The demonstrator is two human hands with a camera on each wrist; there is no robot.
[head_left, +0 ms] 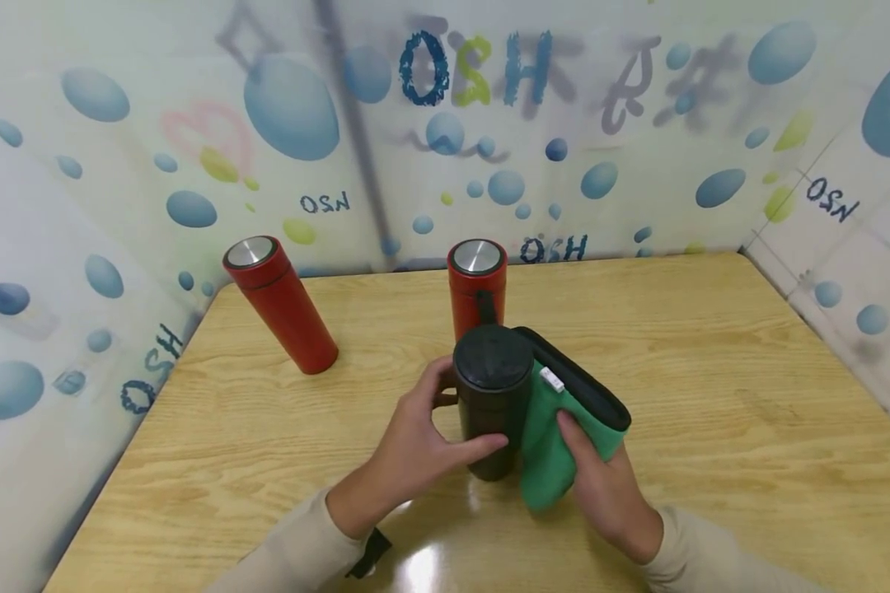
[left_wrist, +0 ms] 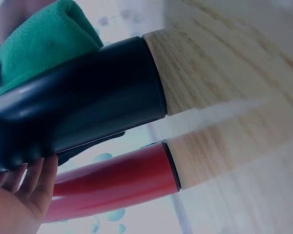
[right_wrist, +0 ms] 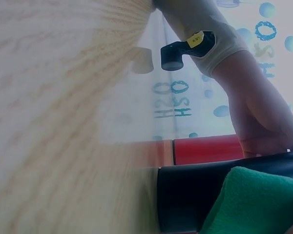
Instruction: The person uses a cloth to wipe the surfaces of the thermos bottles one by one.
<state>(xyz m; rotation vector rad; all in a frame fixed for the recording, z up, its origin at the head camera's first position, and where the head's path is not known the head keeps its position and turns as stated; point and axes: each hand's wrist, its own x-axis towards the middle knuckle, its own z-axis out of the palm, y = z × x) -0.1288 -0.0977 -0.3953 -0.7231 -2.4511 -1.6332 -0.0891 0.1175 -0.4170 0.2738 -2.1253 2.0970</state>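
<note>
A black tumbler (head_left: 493,416) with a dark lid stands upright on the table in front of me. My left hand (head_left: 415,457) grips it from the left, thumb across the near side and the other fingers behind. In my right hand (head_left: 611,494) is a folded cloth (head_left: 552,445), green on one face and black on the other, with a small white tag. The cloth (right_wrist: 256,204) lies against the tumbler's right side in the right wrist view. The base of the tumbler (left_wrist: 112,80) touches the tabletop in the left wrist view.
Just behind the tumbler stands a red flask (head_left: 466,305) with a silver-topped lid. Another red flask (head_left: 285,313) stands farther left. The wooden table (head_left: 712,371) meets patterned walls (head_left: 445,189) at the back and sides.
</note>
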